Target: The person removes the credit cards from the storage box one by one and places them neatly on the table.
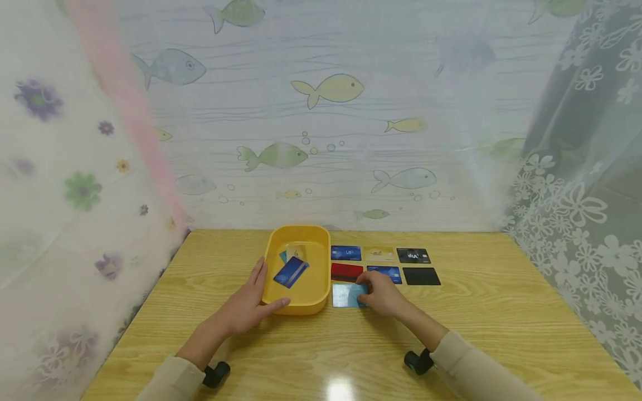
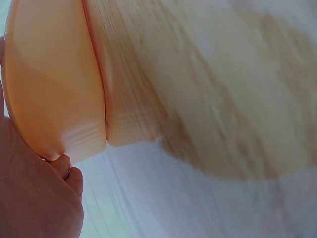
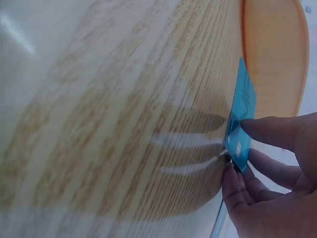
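Note:
My right hand (image 1: 383, 295) pinches the right end of a light-blue card (image 1: 347, 296), thumb on one side and fingers on the other. In the right wrist view that card (image 3: 241, 109) tilts against the table, close to the bin's wall. My left hand (image 1: 246, 306) holds the near-left corner of a yellow plastic bin (image 1: 307, 308), fingers along the left side and thumb over the front rim. Inside the bin lie a dark-blue card with a stripe (image 1: 290, 272), a gold card (image 1: 297, 252) and a partly covered blue-green card (image 1: 283, 256).
Right of the bin, cards lie in rows: a blue VIP card (image 1: 346, 253), a gold card (image 1: 379, 254) and a black VIP card (image 1: 413, 255) at the back. Nearer are a red card (image 1: 346, 272), a blue card (image 1: 383, 274) and a black card (image 1: 421, 276). Patterned curtains (image 1: 326, 139) surround the table.

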{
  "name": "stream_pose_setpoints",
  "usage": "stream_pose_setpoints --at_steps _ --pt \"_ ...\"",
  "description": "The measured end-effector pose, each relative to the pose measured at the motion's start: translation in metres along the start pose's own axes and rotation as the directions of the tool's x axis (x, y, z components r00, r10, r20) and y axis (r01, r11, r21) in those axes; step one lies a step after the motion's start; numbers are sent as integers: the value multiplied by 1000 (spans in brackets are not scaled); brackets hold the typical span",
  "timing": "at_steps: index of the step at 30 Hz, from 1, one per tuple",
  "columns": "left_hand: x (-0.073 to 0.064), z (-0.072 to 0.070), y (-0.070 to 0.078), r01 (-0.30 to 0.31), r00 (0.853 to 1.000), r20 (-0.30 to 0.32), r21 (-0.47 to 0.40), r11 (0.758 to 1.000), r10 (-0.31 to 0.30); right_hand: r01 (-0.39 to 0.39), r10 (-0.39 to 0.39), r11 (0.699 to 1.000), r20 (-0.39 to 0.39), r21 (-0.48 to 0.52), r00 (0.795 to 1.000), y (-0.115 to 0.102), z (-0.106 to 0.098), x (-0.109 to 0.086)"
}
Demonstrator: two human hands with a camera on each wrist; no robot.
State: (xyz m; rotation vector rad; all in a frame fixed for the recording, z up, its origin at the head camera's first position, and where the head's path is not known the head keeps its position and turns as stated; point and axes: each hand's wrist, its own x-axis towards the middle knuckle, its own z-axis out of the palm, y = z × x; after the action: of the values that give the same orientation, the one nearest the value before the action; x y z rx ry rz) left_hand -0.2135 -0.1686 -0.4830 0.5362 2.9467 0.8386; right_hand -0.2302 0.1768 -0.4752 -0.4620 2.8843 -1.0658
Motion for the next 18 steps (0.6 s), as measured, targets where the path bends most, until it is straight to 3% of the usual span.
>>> stream_pose_setpoints --at_steps 18 --pt "0 -1 1 -2 1000 5 -9 1000 2 65 -65 998 24 -8 998 4 1 2"
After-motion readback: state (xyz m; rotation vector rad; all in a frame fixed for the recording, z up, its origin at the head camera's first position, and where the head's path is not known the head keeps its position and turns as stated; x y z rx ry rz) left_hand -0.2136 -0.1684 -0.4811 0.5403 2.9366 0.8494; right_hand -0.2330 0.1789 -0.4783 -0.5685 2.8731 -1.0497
